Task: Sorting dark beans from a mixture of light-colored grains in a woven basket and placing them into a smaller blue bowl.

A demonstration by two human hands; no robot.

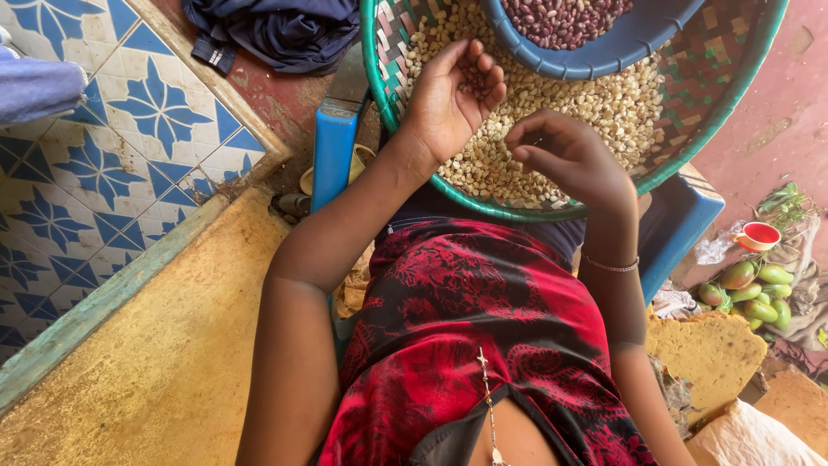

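A round woven basket (733, 95) with a green rim rests on a blue stool and holds pale maize kernels (595, 108). A blue bowl (630, 39) of dark red beans (565, 17) sits inside the basket at the top. My left hand (448, 99) is cupped palm up over the kernels with several dark beans in it. My right hand (565, 160) hovers just above the kernels near the basket's near rim, its fingertips pinched together; whether they hold anything is hidden.
A blue stool (332, 147) carries the basket. Blue-and-white tiles (103, 155) lie to the left, dark cloth (276, 30) at the top. Green and red tomatoes (755, 293) and a small red cup (759, 235) lie at the right. My red patterned dress (466, 328) fills the foreground.
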